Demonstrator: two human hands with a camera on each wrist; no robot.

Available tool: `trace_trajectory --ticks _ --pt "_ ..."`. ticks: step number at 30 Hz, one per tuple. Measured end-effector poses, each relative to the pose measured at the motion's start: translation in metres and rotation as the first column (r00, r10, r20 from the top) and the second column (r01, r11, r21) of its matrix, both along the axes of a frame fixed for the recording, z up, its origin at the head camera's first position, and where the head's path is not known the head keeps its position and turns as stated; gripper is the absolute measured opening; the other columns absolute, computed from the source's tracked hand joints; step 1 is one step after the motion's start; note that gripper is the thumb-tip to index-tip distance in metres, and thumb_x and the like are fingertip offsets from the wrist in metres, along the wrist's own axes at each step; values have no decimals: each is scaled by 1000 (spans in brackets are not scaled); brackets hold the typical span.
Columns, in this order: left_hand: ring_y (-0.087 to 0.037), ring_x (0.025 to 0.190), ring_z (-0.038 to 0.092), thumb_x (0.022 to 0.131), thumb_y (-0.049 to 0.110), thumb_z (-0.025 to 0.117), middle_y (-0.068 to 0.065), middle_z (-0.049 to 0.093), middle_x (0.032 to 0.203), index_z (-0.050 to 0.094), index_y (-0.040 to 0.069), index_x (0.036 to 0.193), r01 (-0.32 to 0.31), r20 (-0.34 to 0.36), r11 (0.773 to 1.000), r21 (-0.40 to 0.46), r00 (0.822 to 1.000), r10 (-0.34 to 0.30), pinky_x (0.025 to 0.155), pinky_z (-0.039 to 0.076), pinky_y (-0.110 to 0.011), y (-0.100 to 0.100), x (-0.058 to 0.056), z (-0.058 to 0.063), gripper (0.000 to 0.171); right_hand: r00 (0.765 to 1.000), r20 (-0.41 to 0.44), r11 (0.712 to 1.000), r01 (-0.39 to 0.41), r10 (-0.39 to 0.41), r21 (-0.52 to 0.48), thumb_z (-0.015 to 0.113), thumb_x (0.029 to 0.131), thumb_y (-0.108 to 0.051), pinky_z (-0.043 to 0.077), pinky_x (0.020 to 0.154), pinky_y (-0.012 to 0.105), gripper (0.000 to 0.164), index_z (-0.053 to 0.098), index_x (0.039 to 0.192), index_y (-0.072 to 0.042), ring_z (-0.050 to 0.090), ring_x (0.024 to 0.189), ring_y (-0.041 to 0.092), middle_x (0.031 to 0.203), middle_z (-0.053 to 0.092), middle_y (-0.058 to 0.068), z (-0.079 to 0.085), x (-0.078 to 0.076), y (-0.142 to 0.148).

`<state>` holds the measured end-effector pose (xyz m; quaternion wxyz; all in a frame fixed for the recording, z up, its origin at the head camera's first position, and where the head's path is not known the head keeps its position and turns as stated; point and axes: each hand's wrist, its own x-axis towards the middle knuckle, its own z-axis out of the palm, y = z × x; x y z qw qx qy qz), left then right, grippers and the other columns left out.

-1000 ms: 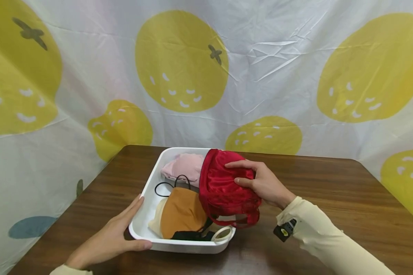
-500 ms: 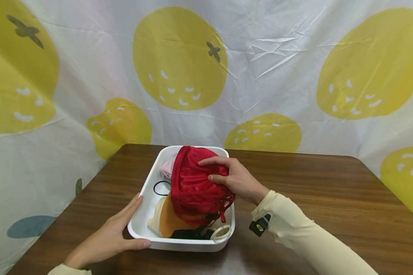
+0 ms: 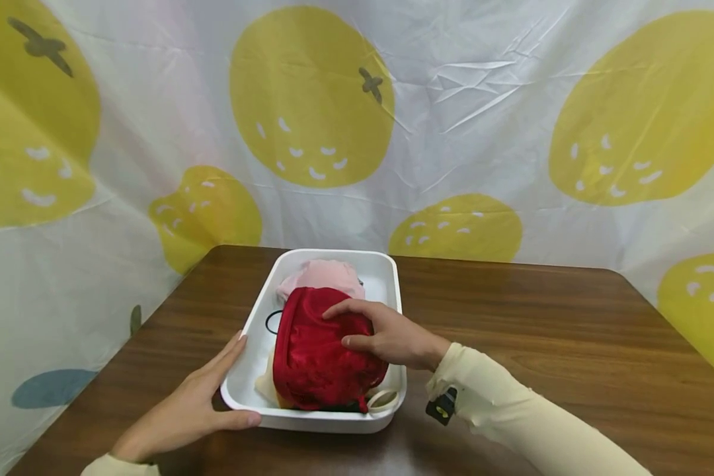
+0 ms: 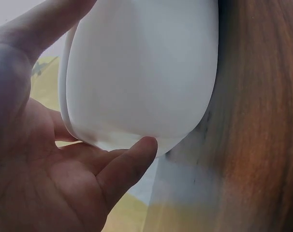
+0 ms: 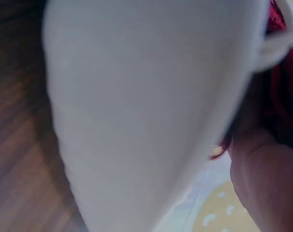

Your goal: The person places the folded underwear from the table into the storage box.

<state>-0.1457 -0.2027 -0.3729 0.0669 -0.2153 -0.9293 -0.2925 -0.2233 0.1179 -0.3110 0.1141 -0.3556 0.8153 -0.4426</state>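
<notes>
A red satin bra [image 3: 315, 360], folded with its cups together, lies in the near half of a white plastic bin [image 3: 400, 297]. My right hand [image 3: 395, 334] holds it from the right, thumb and fingers on the cloth; some fingers are hidden. My left hand [image 3: 193, 406] holds the bin's near left corner, thumb at the front and fingers along the left side. In the left wrist view, fingertips [image 4: 149, 145] touch the bin's outer wall [image 4: 146, 72]. The right wrist view shows mostly the bin's wall [image 5: 141, 106], with part of the hand at lower right.
Behind the red bra lies a folded pink garment [image 3: 324, 276]. Cream fabric [image 3: 268, 383], a black loop [image 3: 272, 322] and a beige band [image 3: 383, 400] show around it. The bin stands on a brown wooden table [image 3: 512, 317], before a fruit-print curtain [image 3: 345, 218].
My right hand has brought the red bra leftward over the bin, then down and nearer, covering most of the orange garment. The pink garment is uncovered again. My left hand stays at the corner.
</notes>
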Motion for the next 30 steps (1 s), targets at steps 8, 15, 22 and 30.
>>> trace_trajectory --ticks 8,15,22,30 --pt "-40 146 38 73 50 86 -17 27 166 24 10 160 -9 -11 1000 -19 1000 9 109 42 -54 0 1 -1 114 998 -55 988 -33 42 154 73 89 -8 43 110 35 46 61 132 -18 52 126 20 134 61 4 -12 6 2" --pt "-41 146 38 73 50 86 -17 25 166 23 9 161 -8 0 1000 -14 1000 8 107 39 -64 2 0 1 115 972 -209 948 -36 106 315 74 86 -9 39 117 43 51 61 134 -13 54 132 25 137 61 8 -12 5 -5" --pt "-42 146 37 73 50 85 -17 25 167 23 10 161 -11 5 1000 -6 1000 11 110 38 -60 2 2 -1 115 950 -280 917 -15 137 398 76 83 -7 42 114 43 54 61 135 -10 57 130 28 134 63 12 -19 4 -9" --pt "-41 147 36 74 53 84 -14 25 167 22 13 161 -17 8 1000 9 1000 17 114 39 -44 1 2 -1 114 899 -395 890 10 192 455 74 83 -10 48 106 37 52 62 133 -8 62 118 25 124 66 11 -19 4 -14"
